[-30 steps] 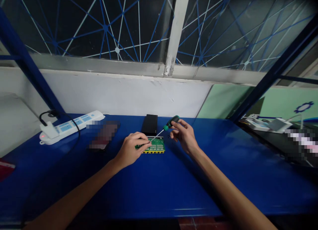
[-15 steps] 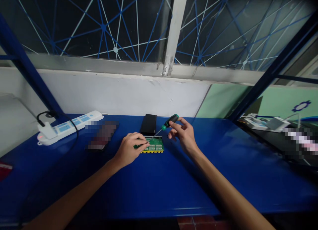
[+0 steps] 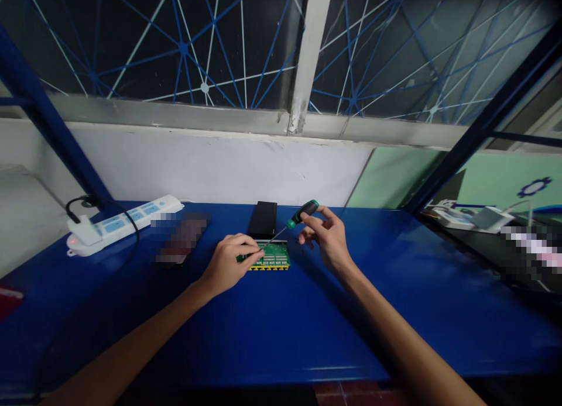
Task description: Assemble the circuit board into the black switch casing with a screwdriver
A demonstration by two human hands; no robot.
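My right hand [image 3: 327, 235] grips a green and black screwdriver [image 3: 302, 213] by its handle. The tool is tilted, its thin shaft running down to the left. Its tip ends at the fingertips of my left hand [image 3: 235, 260], above a green circuit board [image 3: 276, 253] with a row of yellow connectors along its near edge. My left thumb and fingers are pinched together there and cover the board's left part; what is between them is too small to make out. Directly behind the board lies a black flat case [image 3: 262, 219].
On the left are a white power strip [image 3: 144, 214] with a plugged-in adapter, a black cable and a dark phone-like slab [image 3: 184, 240]. Tiny dark bits [image 3: 302, 246] lie right of the board. Blue frame posts rise at both sides; a wall and window stand behind.
The screwdriver handle and my right hand have shifted very slightly to the right and up. My left hand keeps its place at the tip.
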